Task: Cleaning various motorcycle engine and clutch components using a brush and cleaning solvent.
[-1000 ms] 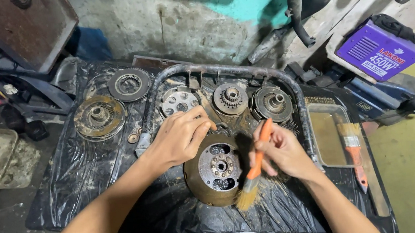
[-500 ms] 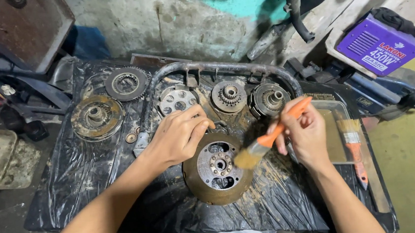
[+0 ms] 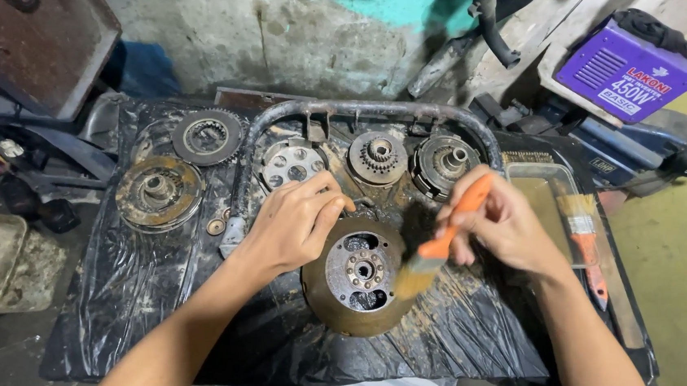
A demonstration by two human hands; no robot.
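A rusty round drum-shaped metal part (image 3: 357, 277) lies on black plastic sheeting (image 3: 148, 306) in the middle of the view. My left hand (image 3: 293, 224) rests on its upper left rim, fingers curled over the edge. My right hand (image 3: 503, 223) grips an orange-handled paintbrush (image 3: 437, 244), held slanted, with the bristles touching the right side of the part's face.
Several greasy gears and clutch parts (image 3: 377, 157) lie along the back of the sheeting, with a bent metal tube (image 3: 369, 108) over them. A second brush (image 3: 585, 239) rests on a tray (image 3: 539, 182) at right. A purple box-shaped machine (image 3: 629, 67) stands at far right.
My right hand swung the brush from a steep angle below the part to a slant across its right side. The left hand stayed on the rim.
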